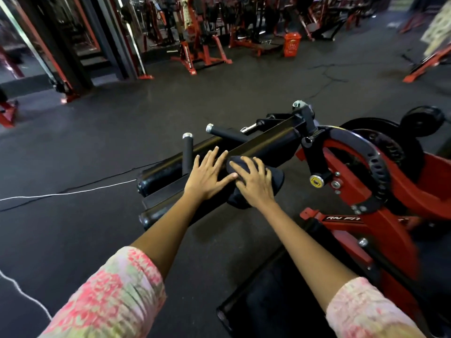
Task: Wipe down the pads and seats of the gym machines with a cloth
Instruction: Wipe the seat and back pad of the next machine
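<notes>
A dark rubber floor (219,93) showed a crack near its far right area. A white cord (68,192) lay across the floor at left, beside a dark cable. An orange basket (292,44) stood upright near red machine frames (195,54) in the background. A black weight plate (422,120) sat at right.

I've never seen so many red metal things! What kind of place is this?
Most likely a gym. Red and black exercise machines stand in rows on a dark floor. Close by, a person's right hand presses a dark cloth on a machine's black pad, with weight plates beside it.
</notes>
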The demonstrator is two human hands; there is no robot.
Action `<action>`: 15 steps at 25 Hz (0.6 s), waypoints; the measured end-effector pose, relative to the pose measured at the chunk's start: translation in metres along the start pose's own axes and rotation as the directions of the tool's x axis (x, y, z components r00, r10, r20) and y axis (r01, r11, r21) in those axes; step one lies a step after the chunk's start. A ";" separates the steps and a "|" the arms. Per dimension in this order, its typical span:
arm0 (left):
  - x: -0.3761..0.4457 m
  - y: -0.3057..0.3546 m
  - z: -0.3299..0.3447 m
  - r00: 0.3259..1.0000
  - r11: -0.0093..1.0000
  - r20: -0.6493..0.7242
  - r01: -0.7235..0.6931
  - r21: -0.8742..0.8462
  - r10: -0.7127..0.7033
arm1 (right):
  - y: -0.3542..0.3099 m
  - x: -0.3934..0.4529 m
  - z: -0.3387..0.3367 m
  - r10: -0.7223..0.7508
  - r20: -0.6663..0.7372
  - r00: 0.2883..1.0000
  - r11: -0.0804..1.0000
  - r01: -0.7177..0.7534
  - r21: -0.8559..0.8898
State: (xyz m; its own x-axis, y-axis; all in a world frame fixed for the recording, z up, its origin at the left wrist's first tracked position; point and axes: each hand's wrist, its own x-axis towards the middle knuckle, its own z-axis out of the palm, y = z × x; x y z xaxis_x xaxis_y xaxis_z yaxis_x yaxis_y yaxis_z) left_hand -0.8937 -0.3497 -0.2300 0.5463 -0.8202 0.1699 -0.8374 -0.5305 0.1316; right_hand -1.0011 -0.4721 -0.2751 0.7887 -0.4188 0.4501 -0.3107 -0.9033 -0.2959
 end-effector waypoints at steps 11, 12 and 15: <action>0.008 0.002 0.005 0.990 0.985 0.054 -0.139 0.099 0.134 | 0.054 0.034 -0.020 0.206 0.039 0.978 0.963 -0.210 0.171; 0.009 0.002 0.004 0.989 0.986 0.072 -0.133 0.104 0.126 | 0.055 0.043 -0.024 0.313 0.039 0.949 0.928 -0.315 0.199; 0.009 0.003 0.002 0.987 0.990 0.133 -0.103 0.097 0.090 | 0.030 0.040 -0.020 0.331 0.027 0.943 0.935 -0.331 0.129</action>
State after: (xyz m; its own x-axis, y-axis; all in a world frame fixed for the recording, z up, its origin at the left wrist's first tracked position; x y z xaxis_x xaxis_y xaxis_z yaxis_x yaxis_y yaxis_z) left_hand -0.8914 -0.3597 -0.2301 0.4617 -0.8856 0.0496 -0.8870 -0.4614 0.0183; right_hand -0.9892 -0.5178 -0.2487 0.6557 -0.6911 0.3040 -0.4831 -0.6935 -0.5345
